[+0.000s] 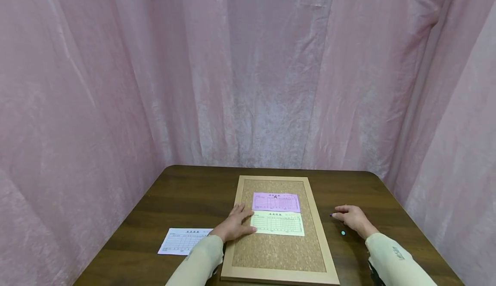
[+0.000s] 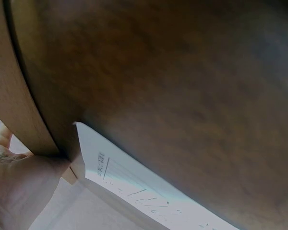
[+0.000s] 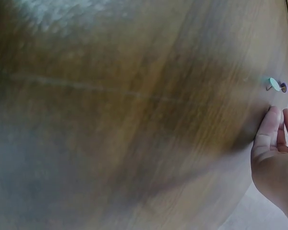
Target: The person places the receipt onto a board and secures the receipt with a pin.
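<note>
My left hand (image 1: 234, 225) lies with spread fingers on the left side of a wood-framed corkboard (image 1: 279, 251), its fingertips at the edge of a pale green printed slip (image 1: 277, 223). Above that slip is a purple printed slip (image 1: 276, 202), with a small dark tack (image 1: 275, 197) near its top. On the table right of the board, my right hand (image 1: 353, 219) reaches its fingertips to a dark purple thumbtack (image 1: 331, 214). Close by lies a teal thumbtack (image 1: 343, 233). In the right wrist view, the teal tack (image 3: 274, 84) partly overlaps the purple one (image 3: 284, 87), just beyond the fingers (image 3: 269, 127).
A white printed slip (image 1: 182, 240) lies on the dark wooden table (image 1: 193, 191), left of the board and partly behind the left forearm. Pink curtains (image 1: 271, 83) hang behind the table and at both sides.
</note>
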`<action>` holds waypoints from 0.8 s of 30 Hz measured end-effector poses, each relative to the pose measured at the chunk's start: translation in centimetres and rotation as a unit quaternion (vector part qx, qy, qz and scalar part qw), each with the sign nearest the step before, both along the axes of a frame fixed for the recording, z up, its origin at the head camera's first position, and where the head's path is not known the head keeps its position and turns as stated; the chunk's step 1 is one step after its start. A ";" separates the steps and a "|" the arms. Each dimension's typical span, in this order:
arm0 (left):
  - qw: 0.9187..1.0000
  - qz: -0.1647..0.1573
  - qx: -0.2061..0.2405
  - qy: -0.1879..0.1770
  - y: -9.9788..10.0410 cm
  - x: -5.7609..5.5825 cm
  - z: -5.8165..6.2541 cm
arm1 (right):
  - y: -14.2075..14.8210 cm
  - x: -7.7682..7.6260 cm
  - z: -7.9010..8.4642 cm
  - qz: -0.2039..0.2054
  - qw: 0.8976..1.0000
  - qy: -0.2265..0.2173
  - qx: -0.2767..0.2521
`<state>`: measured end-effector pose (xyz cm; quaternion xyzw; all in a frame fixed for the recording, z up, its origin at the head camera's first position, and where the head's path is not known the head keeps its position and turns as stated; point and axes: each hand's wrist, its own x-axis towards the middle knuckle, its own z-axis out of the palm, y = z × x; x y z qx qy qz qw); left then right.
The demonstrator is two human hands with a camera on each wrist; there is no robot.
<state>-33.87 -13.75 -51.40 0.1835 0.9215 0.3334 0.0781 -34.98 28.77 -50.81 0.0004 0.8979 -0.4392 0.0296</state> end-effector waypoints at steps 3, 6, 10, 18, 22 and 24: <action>1.000 -0.002 0.002 0.000 0.0 0.0 0.1 | 0.0 -0.1 -0.1 0.004 1.000 0.006 0.007; 1.000 -0.004 0.003 0.000 -0.1 0.2 0.3 | -0.1 -0.2 -0.1 0.006 1.000 0.011 0.013; 1.000 -0.004 0.001 -0.001 -0.1 0.2 0.2 | -0.2 -0.3 -0.2 0.008 1.000 0.013 0.013; 1.000 0.001 -0.002 -0.010 -0.1 -0.2 -0.3 | 0.2 -0.7 -0.7 0.010 1.000 0.000 0.002; 1.000 0.000 -0.002 -0.007 -0.1 -0.2 -0.2 | 0.1 -0.8 -0.6 0.011 1.000 0.000 0.003; 1.000 -0.002 -0.003 -0.005 -0.2 -0.1 -0.1 | 0.0 -0.9 -0.6 0.012 1.000 0.002 0.005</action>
